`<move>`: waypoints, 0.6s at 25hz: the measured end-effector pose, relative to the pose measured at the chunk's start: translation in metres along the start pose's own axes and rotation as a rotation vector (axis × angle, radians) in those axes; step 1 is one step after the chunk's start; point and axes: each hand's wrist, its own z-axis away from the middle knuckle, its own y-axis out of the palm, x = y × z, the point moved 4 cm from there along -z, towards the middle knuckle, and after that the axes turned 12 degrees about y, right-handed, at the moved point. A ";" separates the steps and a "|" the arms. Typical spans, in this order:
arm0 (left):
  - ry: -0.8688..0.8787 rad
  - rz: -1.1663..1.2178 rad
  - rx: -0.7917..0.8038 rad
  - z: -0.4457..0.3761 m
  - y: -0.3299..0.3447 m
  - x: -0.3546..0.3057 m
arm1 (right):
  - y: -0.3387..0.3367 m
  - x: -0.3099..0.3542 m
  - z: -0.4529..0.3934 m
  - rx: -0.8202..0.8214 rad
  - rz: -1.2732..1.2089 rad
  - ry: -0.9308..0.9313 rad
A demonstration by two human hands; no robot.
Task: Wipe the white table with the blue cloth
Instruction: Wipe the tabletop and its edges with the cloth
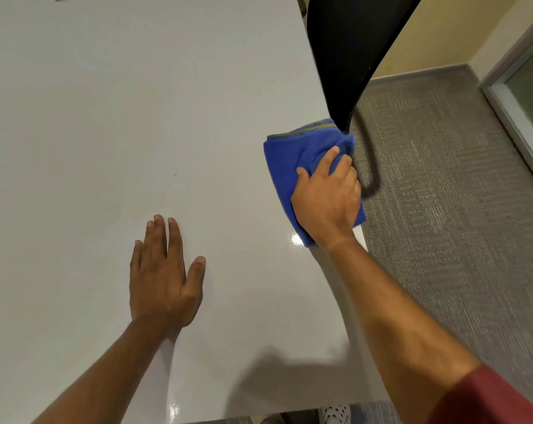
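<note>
The right hand (326, 197) presses a folded blue microfibre cloth (289, 154) onto the glossy white tabletop (136, 102) at its right edge; the left hand (161, 276) rests flat, fingers spread wide.

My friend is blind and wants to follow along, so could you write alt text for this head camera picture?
The right hand presses a folded blue cloth onto the right edge of a white table, beside a black chair. The left hand lies flat and empty on the table. Grey carpet covers the floor to the right.
</note>
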 end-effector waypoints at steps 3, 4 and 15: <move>-0.005 0.001 -0.002 0.001 -0.001 0.000 | -0.003 0.020 -0.028 0.029 -0.016 -0.014; -0.003 -0.001 -0.005 0.001 -0.001 0.000 | -0.003 0.031 -0.043 0.047 -0.030 -0.028; 0.016 -0.013 -0.011 0.001 0.002 0.000 | -0.003 -0.011 0.015 0.022 0.000 -0.011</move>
